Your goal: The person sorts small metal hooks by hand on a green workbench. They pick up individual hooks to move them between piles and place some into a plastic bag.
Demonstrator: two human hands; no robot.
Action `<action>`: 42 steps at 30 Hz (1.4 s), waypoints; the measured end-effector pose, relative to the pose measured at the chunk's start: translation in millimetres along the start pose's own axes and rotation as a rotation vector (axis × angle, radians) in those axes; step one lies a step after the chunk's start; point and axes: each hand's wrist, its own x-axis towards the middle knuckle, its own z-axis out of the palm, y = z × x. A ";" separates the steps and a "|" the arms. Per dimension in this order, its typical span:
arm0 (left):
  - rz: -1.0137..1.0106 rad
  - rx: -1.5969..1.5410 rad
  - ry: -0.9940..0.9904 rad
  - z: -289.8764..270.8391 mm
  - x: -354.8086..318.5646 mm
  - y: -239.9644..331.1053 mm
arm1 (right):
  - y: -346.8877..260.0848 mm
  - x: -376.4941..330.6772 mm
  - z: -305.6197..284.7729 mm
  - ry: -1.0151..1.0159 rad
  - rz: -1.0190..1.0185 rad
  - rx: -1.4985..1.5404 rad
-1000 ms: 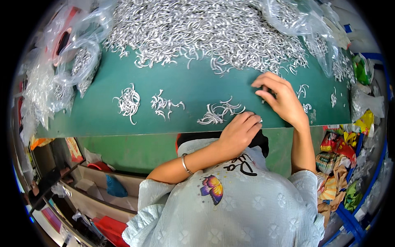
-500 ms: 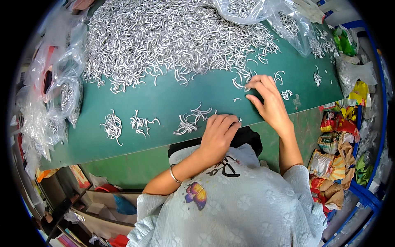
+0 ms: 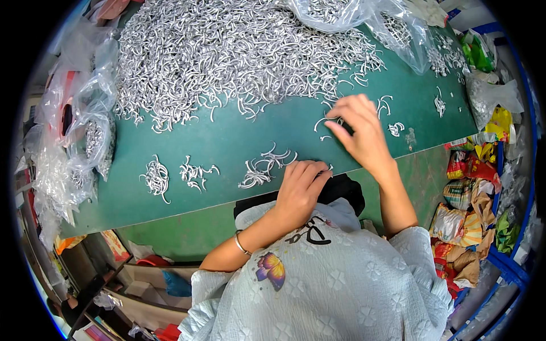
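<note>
My left hand (image 3: 301, 183) rests at the table's near edge with its fingers curled together. A bit of a small silver piece (image 3: 331, 167) peeks out at its fingertips; the rest is hidden. Just left of it lies a loose cluster of curved silver metal pieces (image 3: 259, 173). Farther right, my right hand (image 3: 359, 129) is over the table, thumb and fingers curved with a gap between them. Thin curved pieces (image 3: 318, 123) lie by its fingertips, partly covered by the fingers. A big heap of the same curved pieces (image 3: 227, 54) spreads across the far side.
Two small clusters, one (image 3: 156, 177) and another (image 3: 196, 171), lie on the green table (image 3: 216, 139) at the left. Smaller groups (image 3: 396, 129) sit at the right. Clear plastic bags (image 3: 94, 108) crowd the left edge; another bag (image 3: 335, 20) overlaps the heap. Packets (image 3: 455, 221) fill a blue rack.
My right hand has moved slightly left, its thumb and fingertips drawn nearer each other among the thin curved pieces. My left hand has hardly moved.
</note>
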 end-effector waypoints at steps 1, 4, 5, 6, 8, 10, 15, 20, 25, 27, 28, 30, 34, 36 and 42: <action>0.001 -0.004 0.003 0.3 -0.2 -0.4 | -3.0 0.3 -8.2 0.001 0.059 -0.054; 0.008 -0.017 0.003 0.3 0.2 -0.9 | -1.9 -1.1 -6.2 -0.079 0.050 -0.153; 0.009 -0.020 0.001 0.1 0.0 -0.7 | -1.8 -1.8 -3.4 -0.082 0.058 -0.130; 0.009 -0.020 0.003 0.2 -0.1 -0.8 | -1.0 -1.4 -4.2 -0.083 0.045 -0.146; 0.004 -0.031 0.003 0.4 -0.3 -1.1 | 2.4 -2.0 -8.3 -0.084 0.020 -0.176; 0.002 -0.036 0.005 0.3 0.1 -1.2 | 5.7 -2.5 -10.6 -0.068 0.051 -0.128; 0.006 -0.031 0.015 2.2 2.1 -0.3 | -11.5 5.3 2.3 -0.059 0.040 -0.086; 0.009 -0.033 0.025 2.3 -0.8 -1.9 | -8.8 6.8 8.0 -0.098 -0.032 -0.132; 0.022 -0.048 0.015 5.6 1.1 -0.8 | -19.2 15.2 14.3 -0.135 -0.044 -0.098; 0.022 -0.050 0.021 7.0 -0.1 -1.3 | -20.2 16.9 15.2 -0.191 -0.040 -0.098; 0.023 -0.048 0.021 6.1 -0.4 -1.7 | -18.1 16.0 13.0 -0.216 -0.040 -0.105; 0.023 -0.048 0.024 5.4 -1.9 -1.8 | -18.9 15.4 10.1 -0.236 -0.044 -0.091; 0.021 -0.050 0.028 6.0 -2.9 -2.1 | -24.3 15.6 2.6 -0.308 -0.021 -0.024; 0.028 -0.057 0.024 6.6 -1.7 -2.5 | -23.1 17.0 4.5 -0.360 -0.002 -0.003; 0.020 -0.053 0.022 5.9 -4.7 -3.9 | -21.9 25.7 -3.4 -0.339 0.007 0.047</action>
